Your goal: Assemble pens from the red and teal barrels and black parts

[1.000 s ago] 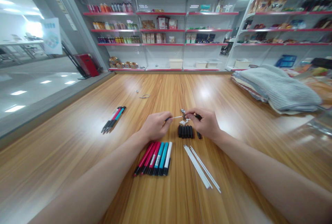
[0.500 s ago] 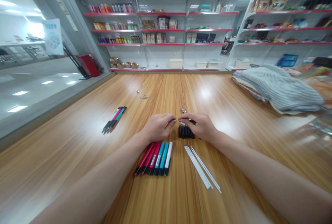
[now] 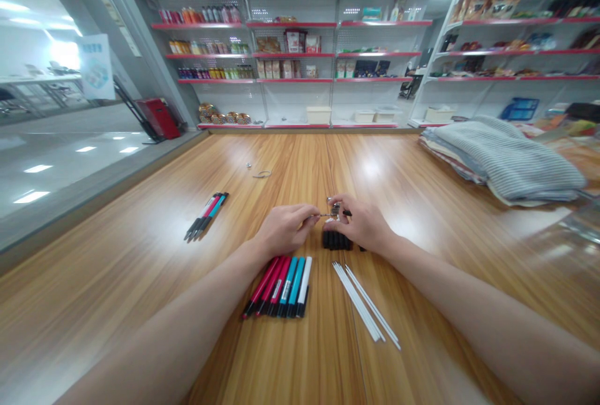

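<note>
My left hand (image 3: pixel 290 228) is closed in a pinch on a thin pen refill, its narrow tip (image 3: pixel 324 215) pointing right; the rest is hidden by my fingers. My right hand (image 3: pixel 363 222) curls just right of it, thumb and forefinger apart, with a short black pen grip (image 3: pixel 347 212) tucked in its fingers. Small metal pen tips (image 3: pixel 334 208) lie between its fingertips. Beneath is a row of black pen grips (image 3: pixel 336 240). Pink, blue and white pen barrels (image 3: pixel 284 286) lie below my left hand. White refills (image 3: pixel 360 305) lie below my right hand.
Several assembled pens (image 3: pixel 206 216) lie at the left of the wooden table (image 3: pixel 140 280). A small loop (image 3: pixel 262 174) and a tiny metal piece (image 3: pixel 249 165) are farther back. Folded cloths (image 3: pixel 501 158) sit at the right. Stocked shelves (image 3: pixel 295 24) stand behind the table.
My right hand has drawn away from the left fingertips and its thumb and forefinger have spread by the metal tips. My left hand stays nearly still, with the refill's tip now showing.
</note>
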`<state>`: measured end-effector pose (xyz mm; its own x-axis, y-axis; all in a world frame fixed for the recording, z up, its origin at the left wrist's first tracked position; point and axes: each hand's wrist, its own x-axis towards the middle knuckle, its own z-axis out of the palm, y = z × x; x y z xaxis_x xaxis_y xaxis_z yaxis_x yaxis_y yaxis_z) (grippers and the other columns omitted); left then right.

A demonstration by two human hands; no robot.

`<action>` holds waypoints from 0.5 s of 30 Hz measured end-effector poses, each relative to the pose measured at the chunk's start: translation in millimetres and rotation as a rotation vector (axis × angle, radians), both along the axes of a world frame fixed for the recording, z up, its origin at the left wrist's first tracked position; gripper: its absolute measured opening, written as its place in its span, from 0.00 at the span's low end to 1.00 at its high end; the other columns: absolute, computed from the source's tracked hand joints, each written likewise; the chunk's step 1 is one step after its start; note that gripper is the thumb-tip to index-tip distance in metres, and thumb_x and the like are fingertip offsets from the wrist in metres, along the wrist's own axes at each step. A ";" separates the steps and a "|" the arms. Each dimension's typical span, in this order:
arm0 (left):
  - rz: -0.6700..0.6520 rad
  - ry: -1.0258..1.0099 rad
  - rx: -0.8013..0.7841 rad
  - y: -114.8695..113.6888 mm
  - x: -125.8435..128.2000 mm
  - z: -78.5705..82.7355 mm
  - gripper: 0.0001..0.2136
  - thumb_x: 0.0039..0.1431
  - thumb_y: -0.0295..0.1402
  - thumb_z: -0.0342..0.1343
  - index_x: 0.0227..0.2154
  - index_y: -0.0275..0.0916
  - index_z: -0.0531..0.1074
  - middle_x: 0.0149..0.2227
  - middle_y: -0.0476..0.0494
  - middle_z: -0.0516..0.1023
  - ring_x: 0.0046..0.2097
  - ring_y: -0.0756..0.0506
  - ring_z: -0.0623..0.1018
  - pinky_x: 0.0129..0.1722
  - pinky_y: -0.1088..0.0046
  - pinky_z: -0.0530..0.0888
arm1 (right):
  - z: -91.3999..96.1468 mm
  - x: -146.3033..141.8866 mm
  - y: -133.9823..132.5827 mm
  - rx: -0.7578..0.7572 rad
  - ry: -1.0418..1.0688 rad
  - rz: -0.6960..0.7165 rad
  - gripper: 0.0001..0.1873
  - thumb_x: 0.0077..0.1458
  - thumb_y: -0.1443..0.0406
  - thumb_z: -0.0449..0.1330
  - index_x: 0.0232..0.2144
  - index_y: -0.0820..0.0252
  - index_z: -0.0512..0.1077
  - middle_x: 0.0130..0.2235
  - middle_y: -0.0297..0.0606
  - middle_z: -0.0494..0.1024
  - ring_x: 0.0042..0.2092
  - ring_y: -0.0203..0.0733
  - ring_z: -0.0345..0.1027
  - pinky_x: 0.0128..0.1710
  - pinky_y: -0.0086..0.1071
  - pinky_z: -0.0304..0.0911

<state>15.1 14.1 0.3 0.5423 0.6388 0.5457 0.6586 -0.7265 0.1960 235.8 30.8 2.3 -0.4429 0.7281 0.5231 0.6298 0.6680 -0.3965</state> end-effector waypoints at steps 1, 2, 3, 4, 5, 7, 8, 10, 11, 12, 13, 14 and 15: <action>0.000 -0.002 0.002 -0.4 0.1 0.2 0.09 0.65 0.34 0.46 0.39 0.40 0.71 0.37 0.45 0.78 0.38 0.48 0.77 0.37 0.73 0.69 | 0.5 0.2 0.2 -0.008 -0.018 -0.014 0.26 0.50 0.48 0.63 0.45 0.58 0.67 0.26 0.31 0.74 0.30 0.39 0.71 0.33 0.30 0.62; -0.002 -0.002 0.005 -0.8 0.3 0.3 0.09 0.65 0.34 0.46 0.39 0.40 0.71 0.37 0.45 0.78 0.37 0.48 0.77 0.36 0.74 0.68 | 1.1 0.3 0.1 -0.009 -0.032 -0.027 0.27 0.50 0.48 0.63 0.46 0.58 0.66 0.26 0.31 0.74 0.30 0.40 0.72 0.33 0.30 0.61; -0.004 0.001 0.009 -1.1 0.4 0.3 0.09 0.65 0.34 0.46 0.39 0.40 0.71 0.37 0.46 0.78 0.37 0.48 0.77 0.36 0.74 0.68 | 1.7 0.1 -0.2 -0.005 -0.045 -0.037 0.29 0.50 0.47 0.62 0.47 0.58 0.65 0.26 0.31 0.74 0.31 0.41 0.72 0.33 0.30 0.61; -0.007 0.006 0.014 -1.4 0.6 0.4 0.09 0.65 0.34 0.46 0.39 0.40 0.71 0.37 0.46 0.78 0.37 0.48 0.77 0.35 0.74 0.68 | 2.3 -0.4 -0.8 0.000 -0.062 -0.045 0.30 0.50 0.47 0.62 0.48 0.58 0.64 0.27 0.32 0.75 0.31 0.41 0.72 0.33 0.30 0.60; -0.010 0.011 0.018 -1.6 0.7 0.4 0.09 0.65 0.34 0.46 0.40 0.40 0.71 0.37 0.46 0.78 0.36 0.48 0.77 0.35 0.74 0.68 | 2.9 -1.1 -1.7 0.003 -0.083 -0.051 0.31 0.50 0.47 0.62 0.49 0.58 0.63 0.26 0.32 0.75 0.31 0.42 0.73 0.32 0.30 0.59; -0.014 0.017 0.022 -1.7 0.8 0.4 0.09 0.65 0.34 0.46 0.40 0.40 0.71 0.37 0.45 0.78 0.36 0.48 0.77 0.35 0.74 0.68 | 4.1 -2.9 -3.8 0.006 -0.138 -0.057 0.33 0.50 0.46 0.61 0.52 0.58 0.62 0.26 0.32 0.75 0.31 0.43 0.73 0.29 0.29 0.57; -0.015 0.017 0.021 -1.6 0.8 0.4 0.09 0.65 0.34 0.46 0.40 0.40 0.71 0.38 0.45 0.78 0.37 0.48 0.77 0.35 0.74 0.68 | 4.6 -3.7 -4.8 0.009 -0.166 -0.057 0.35 0.50 0.45 0.61 0.53 0.58 0.61 0.27 0.33 0.75 0.31 0.43 0.73 0.29 0.29 0.57; -0.017 0.017 0.021 -1.5 0.8 0.6 0.09 0.65 0.34 0.45 0.40 0.41 0.70 0.38 0.45 0.78 0.37 0.48 0.77 0.36 0.74 0.68 | 5.2 -5.1 -6.3 0.023 -0.208 -0.053 0.36 0.50 0.44 0.60 0.54 0.58 0.60 0.28 0.35 0.76 0.31 0.45 0.73 0.28 0.29 0.56; -0.019 0.018 0.021 -1.4 0.7 0.6 0.09 0.65 0.34 0.45 0.40 0.41 0.70 0.37 0.45 0.78 0.37 0.48 0.77 0.36 0.74 0.68 | 5.4 -5.5 -6.6 0.029 -0.220 -0.050 0.37 0.50 0.43 0.60 0.54 0.58 0.60 0.29 0.35 0.77 0.31 0.45 0.73 0.28 0.30 0.55; -0.023 0.021 0.020 -1.2 0.6 0.6 0.09 0.65 0.34 0.45 0.40 0.41 0.70 0.37 0.46 0.78 0.37 0.48 0.77 0.35 0.74 0.68 | 5.4 -5.7 -6.8 0.034 -0.227 -0.048 0.38 0.50 0.43 0.59 0.55 0.58 0.60 0.29 0.36 0.77 0.31 0.45 0.73 0.28 0.30 0.55; -0.029 0.026 0.019 -0.9 0.5 0.5 0.09 0.65 0.34 0.45 0.40 0.41 0.70 0.37 0.46 0.78 0.37 0.48 0.77 0.35 0.74 0.68 | 5.4 -5.9 -7.0 0.036 -0.231 -0.046 0.38 0.50 0.43 0.59 0.55 0.58 0.59 0.29 0.36 0.77 0.31 0.45 0.73 0.27 0.30 0.55; -0.033 0.032 0.019 -0.6 0.4 0.4 0.09 0.66 0.34 0.45 0.40 0.41 0.70 0.37 0.46 0.78 0.37 0.48 0.77 0.35 0.74 0.68 | 5.4 -6.0 -7.2 0.037 -0.233 -0.045 0.38 0.50 0.43 0.59 0.55 0.58 0.59 0.29 0.36 0.77 0.31 0.45 0.73 0.27 0.30 0.55; -0.035 0.037 0.019 -0.3 0.3 0.1 0.10 0.66 0.34 0.45 0.40 0.41 0.70 0.36 0.46 0.78 0.37 0.48 0.77 0.35 0.74 0.68 | 5.5 -6.1 -7.6 0.038 -0.233 -0.044 0.38 0.50 0.44 0.60 0.56 0.58 0.59 0.29 0.36 0.77 0.31 0.45 0.73 0.27 0.30 0.55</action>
